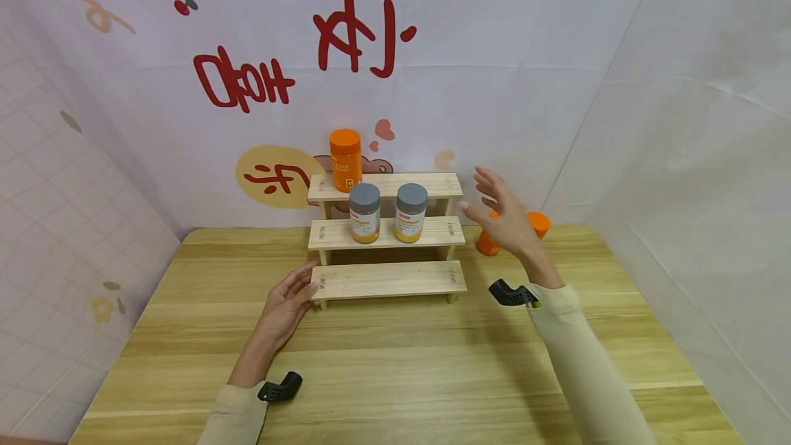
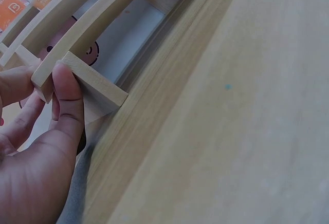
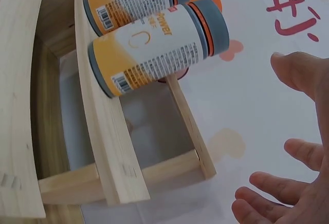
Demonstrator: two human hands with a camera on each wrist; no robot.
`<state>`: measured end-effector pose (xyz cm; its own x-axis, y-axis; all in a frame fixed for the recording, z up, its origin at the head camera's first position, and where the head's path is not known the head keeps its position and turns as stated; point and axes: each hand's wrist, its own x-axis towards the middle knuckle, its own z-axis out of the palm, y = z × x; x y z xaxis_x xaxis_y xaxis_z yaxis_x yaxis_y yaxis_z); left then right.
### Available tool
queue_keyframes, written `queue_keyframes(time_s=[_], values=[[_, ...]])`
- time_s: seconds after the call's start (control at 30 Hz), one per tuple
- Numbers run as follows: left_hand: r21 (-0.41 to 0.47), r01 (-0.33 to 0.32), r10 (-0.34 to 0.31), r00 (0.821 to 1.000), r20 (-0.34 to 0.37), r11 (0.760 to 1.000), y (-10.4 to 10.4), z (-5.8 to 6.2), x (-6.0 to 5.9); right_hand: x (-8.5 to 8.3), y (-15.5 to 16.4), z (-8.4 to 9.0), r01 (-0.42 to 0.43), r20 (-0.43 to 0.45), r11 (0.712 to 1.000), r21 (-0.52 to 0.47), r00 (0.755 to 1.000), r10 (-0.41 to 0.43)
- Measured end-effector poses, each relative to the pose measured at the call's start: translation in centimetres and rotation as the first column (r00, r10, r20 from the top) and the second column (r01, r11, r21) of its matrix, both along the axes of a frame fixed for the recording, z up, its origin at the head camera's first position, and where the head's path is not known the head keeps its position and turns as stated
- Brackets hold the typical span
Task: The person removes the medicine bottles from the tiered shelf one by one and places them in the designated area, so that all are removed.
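Note:
A three-tier wooden display rack stands on the table. My left hand pinches the left end of its lowest shelf between thumb and fingers, as the left wrist view shows up close. Two supplement bottles with grey lids, a left one and a right one, stand upright on the middle shelf. An orange bottle is at the left of the top shelf. Off the rack's upper right side, my right hand is raised with fingers spread, holding nothing.
Behind the right hand, partly hidden by it, are two more orange-capped bottles, one nearer and one farther right. A white printed backdrop rises directly behind the rack. The wood-grain table extends in front.

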<state>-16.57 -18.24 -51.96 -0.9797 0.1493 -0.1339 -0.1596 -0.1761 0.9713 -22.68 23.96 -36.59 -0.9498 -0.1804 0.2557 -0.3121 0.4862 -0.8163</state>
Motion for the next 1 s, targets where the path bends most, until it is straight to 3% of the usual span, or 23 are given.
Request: queue_keyframes(time_s=[0.47,1.0], values=[[0.007,0.006,-0.006,1.0,-0.011,1.0,-0.1,0.0,0.1,-1.2,-3.2,1.2,-0.039,0.059,0.999,-0.022,0.997,0.04],[0.01,-0.001,0.001,1.0,0.006,1.0,0.0,0.1,0.1,-2.3,-6.6,2.9,-0.106,0.047,0.994,-0.003,0.993,0.106]])
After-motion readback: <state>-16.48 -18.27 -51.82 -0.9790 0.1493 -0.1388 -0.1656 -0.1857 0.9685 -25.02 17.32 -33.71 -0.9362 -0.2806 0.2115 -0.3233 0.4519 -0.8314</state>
